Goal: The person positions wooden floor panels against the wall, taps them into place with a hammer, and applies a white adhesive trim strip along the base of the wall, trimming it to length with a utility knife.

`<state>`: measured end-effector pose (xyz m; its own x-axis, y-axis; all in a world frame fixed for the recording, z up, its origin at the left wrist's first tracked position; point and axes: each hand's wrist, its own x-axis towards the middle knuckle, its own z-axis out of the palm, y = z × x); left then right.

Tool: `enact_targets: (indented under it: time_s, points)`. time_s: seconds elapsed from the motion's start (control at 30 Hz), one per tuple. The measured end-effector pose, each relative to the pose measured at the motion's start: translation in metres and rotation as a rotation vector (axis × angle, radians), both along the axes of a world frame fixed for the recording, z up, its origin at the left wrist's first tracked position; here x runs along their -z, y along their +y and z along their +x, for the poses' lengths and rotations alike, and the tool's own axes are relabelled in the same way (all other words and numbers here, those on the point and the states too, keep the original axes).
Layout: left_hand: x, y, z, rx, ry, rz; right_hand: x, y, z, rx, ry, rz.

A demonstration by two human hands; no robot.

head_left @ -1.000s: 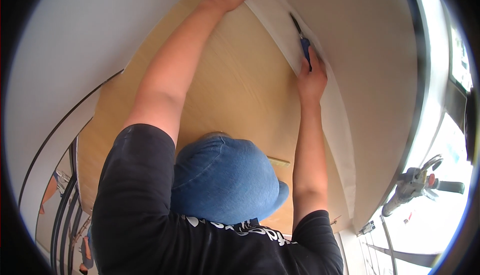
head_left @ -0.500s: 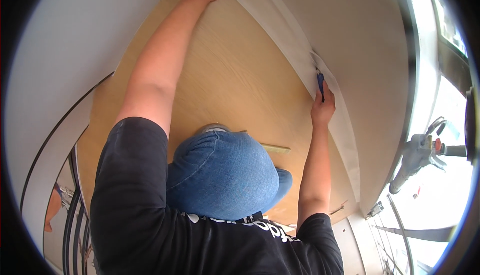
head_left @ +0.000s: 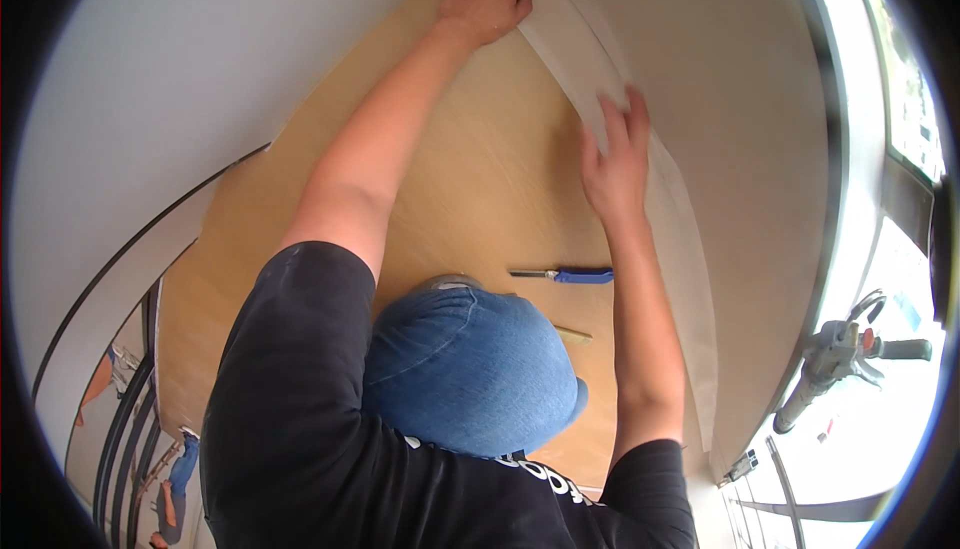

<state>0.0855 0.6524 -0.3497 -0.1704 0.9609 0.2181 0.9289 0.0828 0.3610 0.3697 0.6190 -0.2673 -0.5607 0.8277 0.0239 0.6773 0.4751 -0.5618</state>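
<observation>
My left hand (head_left: 488, 1) lies at the far end of a pale strip of sheet material (head_left: 555, 39), its fingers apart and touching the strip's end. Whether it presses or pinches there is hard to see. My right hand (head_left: 618, 164) hovers over or rests on the strip's middle, fingers spread and slightly blurred, holding nothing. A blue-handled utility knife (head_left: 584, 276) with its blade out lies on the wooden board (head_left: 470, 139), left of my right forearm. The strip runs along the board's curved right edge.
My jeans-clad knee (head_left: 470, 369) is on the board, beside a short yellowish stick (head_left: 573, 335). Pale panels rise left (head_left: 180, 69) and right (head_left: 740, 179). A grey power tool (head_left: 835, 359) is at the far right. Another person (head_left: 178, 484) shows at lower left.
The knife has left my right hand and now lies on the board. That hand has opened and moved slightly left along the strip. My left hand has shifted right and slightly nearer.
</observation>
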Motion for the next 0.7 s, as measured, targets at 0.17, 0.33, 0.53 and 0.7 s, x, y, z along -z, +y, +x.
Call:
enact_targets:
  time_s: [0.17,0.33,0.53,0.7]
  points:
    - [0.011,0.012,-0.005,-0.002,0.041,-0.001,0.022,0.087,-0.153,-0.078,-0.14,0.016]
    - [0.028,0.017,-0.005,-0.045,0.029,-0.062,0.048,0.098,-0.166,0.026,0.027,-0.128]
    - [0.033,0.012,-0.008,-0.084,0.019,0.144,0.037,0.02,-0.033,0.229,0.171,0.167]
    - [0.037,0.017,-0.011,-0.049,-0.041,0.223,0.045,-0.055,0.11,0.406,0.25,-0.038]
